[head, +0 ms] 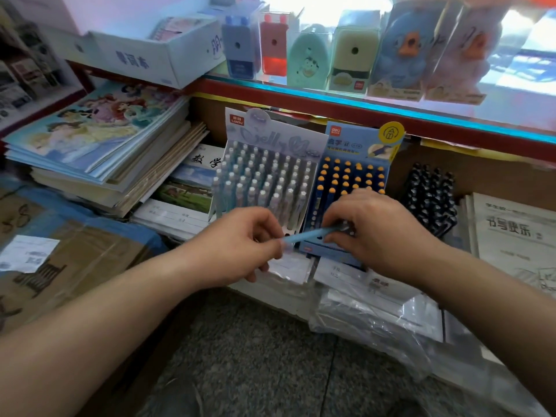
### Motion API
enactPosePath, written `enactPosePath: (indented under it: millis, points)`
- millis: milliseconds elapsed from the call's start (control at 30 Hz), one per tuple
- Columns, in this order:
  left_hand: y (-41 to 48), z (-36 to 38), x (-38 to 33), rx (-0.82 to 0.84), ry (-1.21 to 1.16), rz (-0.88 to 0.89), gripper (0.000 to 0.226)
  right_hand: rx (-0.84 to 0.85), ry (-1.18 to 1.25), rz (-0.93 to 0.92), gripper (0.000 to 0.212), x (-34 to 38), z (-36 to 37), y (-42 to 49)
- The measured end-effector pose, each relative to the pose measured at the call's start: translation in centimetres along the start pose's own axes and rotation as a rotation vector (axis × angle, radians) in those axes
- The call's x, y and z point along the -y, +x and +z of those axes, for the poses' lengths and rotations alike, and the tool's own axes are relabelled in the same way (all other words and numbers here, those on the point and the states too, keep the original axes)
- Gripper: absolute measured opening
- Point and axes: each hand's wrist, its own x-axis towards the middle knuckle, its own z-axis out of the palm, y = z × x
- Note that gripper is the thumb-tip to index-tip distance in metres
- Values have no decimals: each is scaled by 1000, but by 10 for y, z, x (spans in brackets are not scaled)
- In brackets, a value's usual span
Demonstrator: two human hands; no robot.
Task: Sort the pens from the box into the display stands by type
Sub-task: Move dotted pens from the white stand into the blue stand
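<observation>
A light blue pen [310, 235] lies level between my hands, in front of the display stands. My left hand [240, 243] pinches its left end and my right hand [373, 227] grips its right end. Behind them stands a pale stand [270, 145] full of white-capped pens. To its right is a dark blue stand [358, 145] of pens with yellow tops, its front rows hidden by my right hand. A batch of black pens [430, 197] stands further right. The box named in the task is not identifiable.
Stacked picture books [99, 139] and notebooks lie at the left. A taped cardboard carton [69, 263] sits at lower left. Plastic-wrapped packs [376, 314] lie in front of the stands. A shelf edge [331, 106] with boxed sharpeners runs overhead. Paper booklets [511, 236] are at the right.
</observation>
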Motion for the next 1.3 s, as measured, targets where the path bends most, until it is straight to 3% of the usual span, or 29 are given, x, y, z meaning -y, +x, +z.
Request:
enactPosePath:
  millis: [100,300,433,500,600,733,933,1300]
  points:
    - [-7,-13,8,-118,-16,65,7,60,100,100,16,7,2,1]
    - [-17,-16,8,-114,-24,187,11,141,547,113,16,44,16,14]
    - [-20,-25,12,-183,-61,172,33,96,662,199,24,45,20,24]
    - [-19,-32,17,-233,-48,141,29,44,673,250,28,42,22,28]
    - [-16,-41,29,-279,19,94,12,-39,753,332,4,39,24,33]
    - [-14,-43,38,-290,121,44,11,-108,730,401,13,43,31,36]
    - [-7,-44,44,-333,339,13,19,-253,475,345,17,46,41,33]
    - [1,-46,54,-336,558,-4,18,-290,340,342,21,41,41,40]
